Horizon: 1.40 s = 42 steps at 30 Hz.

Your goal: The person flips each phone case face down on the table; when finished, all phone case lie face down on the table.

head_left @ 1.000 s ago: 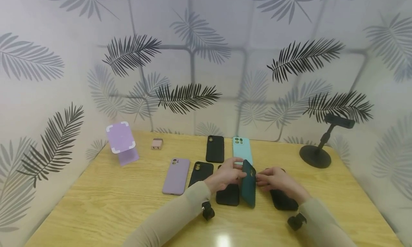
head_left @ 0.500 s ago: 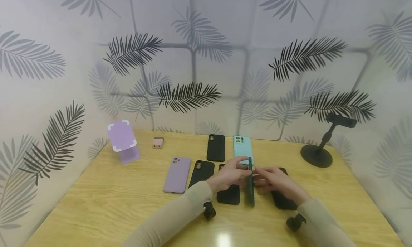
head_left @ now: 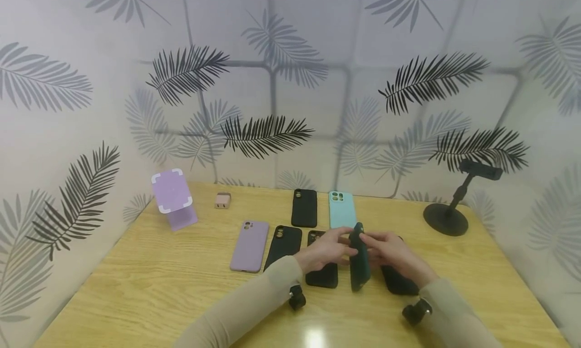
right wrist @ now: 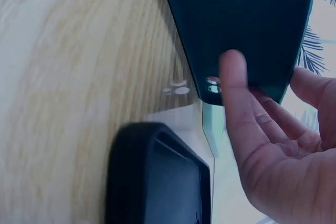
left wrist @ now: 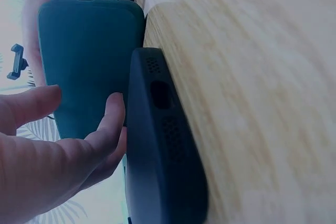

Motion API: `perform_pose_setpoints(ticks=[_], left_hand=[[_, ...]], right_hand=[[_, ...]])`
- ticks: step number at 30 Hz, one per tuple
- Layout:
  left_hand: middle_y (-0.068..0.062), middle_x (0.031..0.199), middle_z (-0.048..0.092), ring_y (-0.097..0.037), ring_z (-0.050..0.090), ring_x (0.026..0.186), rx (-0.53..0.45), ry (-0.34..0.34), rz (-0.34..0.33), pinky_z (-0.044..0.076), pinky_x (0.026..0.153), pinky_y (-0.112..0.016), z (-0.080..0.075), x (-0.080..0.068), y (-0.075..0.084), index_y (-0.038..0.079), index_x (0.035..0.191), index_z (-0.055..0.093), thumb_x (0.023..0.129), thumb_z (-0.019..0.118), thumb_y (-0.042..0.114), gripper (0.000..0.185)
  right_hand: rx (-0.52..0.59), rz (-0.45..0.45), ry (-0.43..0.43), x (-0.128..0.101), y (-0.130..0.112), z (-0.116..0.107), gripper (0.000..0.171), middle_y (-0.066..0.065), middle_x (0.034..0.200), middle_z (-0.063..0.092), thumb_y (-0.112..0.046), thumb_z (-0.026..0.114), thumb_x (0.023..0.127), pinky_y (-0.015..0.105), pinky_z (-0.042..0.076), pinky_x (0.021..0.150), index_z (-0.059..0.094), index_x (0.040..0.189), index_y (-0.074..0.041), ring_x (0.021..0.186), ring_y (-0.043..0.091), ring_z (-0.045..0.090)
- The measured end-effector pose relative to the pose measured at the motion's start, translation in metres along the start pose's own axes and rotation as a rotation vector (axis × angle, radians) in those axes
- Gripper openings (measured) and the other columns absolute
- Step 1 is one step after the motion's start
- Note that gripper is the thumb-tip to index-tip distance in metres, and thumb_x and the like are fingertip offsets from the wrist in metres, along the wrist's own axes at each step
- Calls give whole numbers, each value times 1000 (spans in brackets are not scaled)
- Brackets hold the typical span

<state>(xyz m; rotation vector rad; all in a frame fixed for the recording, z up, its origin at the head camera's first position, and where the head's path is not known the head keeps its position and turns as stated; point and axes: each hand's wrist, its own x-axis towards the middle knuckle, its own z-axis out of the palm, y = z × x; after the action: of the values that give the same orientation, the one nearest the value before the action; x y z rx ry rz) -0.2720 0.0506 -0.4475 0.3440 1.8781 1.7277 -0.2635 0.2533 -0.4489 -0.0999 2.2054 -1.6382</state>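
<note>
A dark teal phone case (head_left: 359,265) stands on its long edge between the hands. My right hand (head_left: 390,249) grips its far end; in the right wrist view one finger (right wrist: 233,77) lies across the face beside the camera cutouts, with the thumb by the upper edge. My left hand (head_left: 324,248) is at the other face, its fingertips at the case (left wrist: 89,61) in the left wrist view. Below the left hand lies a black phone case (head_left: 321,276), its port cutout showing up close. Under the right hand lies another black case (head_left: 399,281), partly hidden.
Left of the hands lie a lilac phone case (head_left: 249,247) and a black case (head_left: 283,244). Behind are a black case (head_left: 304,208) and a mint case (head_left: 342,209). A lilac stand (head_left: 172,191), a pink charger (head_left: 223,200) and a black stand (head_left: 446,219) stand farther out.
The teal case has turned from leaning, through edge-on, to its present angle, and shifted slightly right. My right hand has closed in from beside it onto its far end.
</note>
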Motion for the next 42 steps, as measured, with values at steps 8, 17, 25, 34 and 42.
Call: perform_pose_setpoints(ticks=[8, 17, 25, 34, 42], left_hand=[[-23, 146, 44, -34, 58, 122, 29, -23, -13, 53, 96, -46, -4, 2, -2, 4, 147, 42, 94, 62, 2, 56], [-22, 148, 43, -34, 55, 127, 7, -37, -21, 54, 96, -43, -5, 3, -4, 0, 146, 41, 94, 59, -1, 55], [-23, 147, 43, -34, 55, 125, 11, -30, -33, 55, 93, -43, -5, 0, -2, 0, 144, 44, 94, 60, -1, 53], [-23, 147, 43, -35, 55, 125, 60, -16, -24, 56, 92, -41, -5, -4, 1, -5, 142, 45, 96, 57, 2, 48], [-25, 149, 40, -37, 53, 128, 65, -35, -19, 55, 94, -42, -6, -5, 2, -8, 144, 41, 98, 56, 3, 49]], right_hand=[[-63, -36, 63, -5, 4, -12, 57, 8, 96, 69, -27, 57, 101, 33, 60, 70, 44, 139, 13, 78, 14, 66], [-59, -10, 62, -6, 11, -19, 52, 3, 87, 68, -22, 58, 100, 30, 61, 67, 47, 137, 14, 72, 12, 64], [-94, 4, 53, -9, 10, -21, 56, 5, 87, 67, -20, 57, 100, 31, 61, 67, 41, 138, 18, 72, 12, 64], [-189, -21, 101, -7, 15, -21, 48, 11, 82, 71, -15, 66, 95, 34, 61, 62, 53, 128, 16, 67, 15, 68], [-258, -1, 103, -6, 14, -21, 45, 14, 90, 73, -15, 65, 95, 35, 60, 62, 56, 127, 15, 69, 16, 69]])
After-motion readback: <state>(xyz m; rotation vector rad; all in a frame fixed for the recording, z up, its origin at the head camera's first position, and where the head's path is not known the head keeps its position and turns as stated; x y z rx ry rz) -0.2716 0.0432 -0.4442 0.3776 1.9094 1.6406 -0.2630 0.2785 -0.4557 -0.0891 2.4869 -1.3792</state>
